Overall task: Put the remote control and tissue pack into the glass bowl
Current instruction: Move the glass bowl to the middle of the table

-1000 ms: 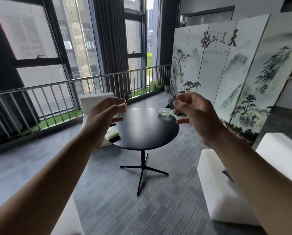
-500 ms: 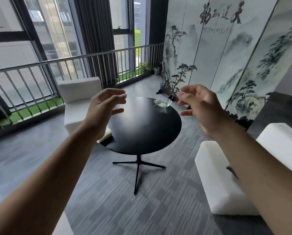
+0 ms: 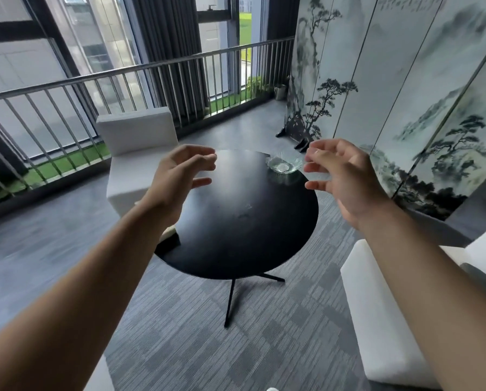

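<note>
Here, the biggest thing is one folding screen [image 3: 405, 80] painted with ink pines and mountains; four of its panels show along the right side. One metal railing [image 3: 151, 71] runs across the back before tall windows. Two white seats show clearly: one armchair [image 3: 136, 148] beyond the table on the left and one white cushioned seat [image 3: 377, 314] at lower right. One round black table [image 3: 236, 221] stands between them on a thin black leg with spreading feet.

Two bare forearms reach forward above the table. The left hand [image 3: 177, 179] hovers over the table's left edge, its fingers loosely curled and parted, gripping nothing. The right hand [image 3: 346, 179] hangs over the table's right edge, fingers likewise curled and spread apart, empty.

One glass bowl [image 3: 284, 165], small and ribbed, sits on the far right part of the tabletop, just left of the right hand's fingertips [image 3: 310, 159]. Low beside the left forearm, at the table's left edge, something pale and something dark peek out; what they are cannot be told.
</note>
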